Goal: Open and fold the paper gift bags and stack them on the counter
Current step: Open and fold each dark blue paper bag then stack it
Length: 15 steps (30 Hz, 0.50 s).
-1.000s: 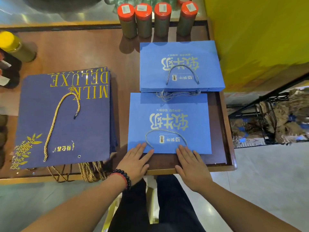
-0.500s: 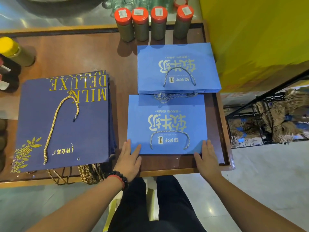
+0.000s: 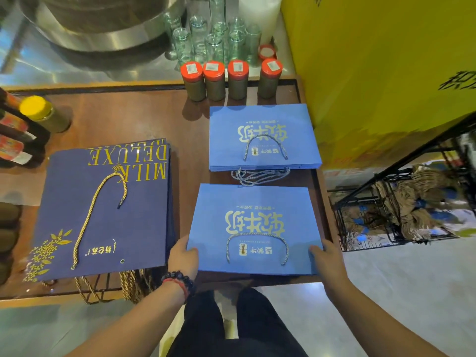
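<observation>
A light blue paper gift bag (image 3: 253, 228) lay flat near the front edge of the brown wooden counter (image 3: 144, 119). It had gold writing on it and a grey rope handle (image 3: 257, 247) lying on top. The left hand (image 3: 183, 257) held the bag's left side, with the thumb on top and the other fingers tucked under the edge. The right hand (image 3: 326, 261) held the bag's right side the same way, thumb on top and fingers hidden below. Both hands pinched the bag near its front corners. The left wrist wore a dark bead bracelet (image 3: 180, 279) with a red band.

Just behind this bag sat a neat stack of light blue gift bags (image 3: 262, 136) of the same kind, lying flat. Their grey rope handles (image 3: 260, 176) poked out of the front of the stack, between the stack and the held bag.

To the left lay a pile of bigger dark blue gift bags (image 3: 103, 210). The top one said MILK DELUXE in gold letters and had a gold rope handle (image 3: 99, 215) across it. More gold ropes hung over the counter's front edge.

At the back of the counter stood four jars with red lids (image 3: 228, 79) in a row. Behind them stood a bunch of clear glass cups (image 3: 213, 39). A jar with a yellow lid (image 3: 42, 114) stood at the far left. A big yellow box (image 3: 381, 68) stood on the right, beside the counter
</observation>
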Each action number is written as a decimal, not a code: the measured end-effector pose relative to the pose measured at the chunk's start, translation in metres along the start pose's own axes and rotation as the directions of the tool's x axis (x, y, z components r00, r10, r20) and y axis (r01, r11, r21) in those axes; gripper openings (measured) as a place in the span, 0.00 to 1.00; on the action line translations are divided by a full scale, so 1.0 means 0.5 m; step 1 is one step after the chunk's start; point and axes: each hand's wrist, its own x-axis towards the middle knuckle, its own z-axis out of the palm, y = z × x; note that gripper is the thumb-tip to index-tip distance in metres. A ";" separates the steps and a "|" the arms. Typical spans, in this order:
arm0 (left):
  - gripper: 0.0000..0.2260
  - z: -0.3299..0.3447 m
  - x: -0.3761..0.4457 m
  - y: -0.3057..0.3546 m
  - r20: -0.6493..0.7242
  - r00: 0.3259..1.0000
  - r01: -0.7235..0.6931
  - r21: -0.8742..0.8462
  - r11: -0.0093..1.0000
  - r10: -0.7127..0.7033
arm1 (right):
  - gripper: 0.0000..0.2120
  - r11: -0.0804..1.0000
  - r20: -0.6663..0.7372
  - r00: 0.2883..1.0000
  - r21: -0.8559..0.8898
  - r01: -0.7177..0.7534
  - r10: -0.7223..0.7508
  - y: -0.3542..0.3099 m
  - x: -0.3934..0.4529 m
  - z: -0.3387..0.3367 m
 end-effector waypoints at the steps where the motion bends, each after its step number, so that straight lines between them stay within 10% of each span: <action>1: 0.15 -0.004 -0.011 0.004 -0.023 0.999 -0.025 -0.007 1.000 0.025 | 0.08 0.999 -0.020 1.000 0.032 0.023 -0.022 -0.008 -0.015 -0.003; 15: 0.14 0.042 0.068 0.202 -0.037 0.962 -0.270 0.017 0.963 0.271 | 0.12 0.972 -0.227 0.966 0.164 0.167 -0.128 -0.194 0.084 -0.051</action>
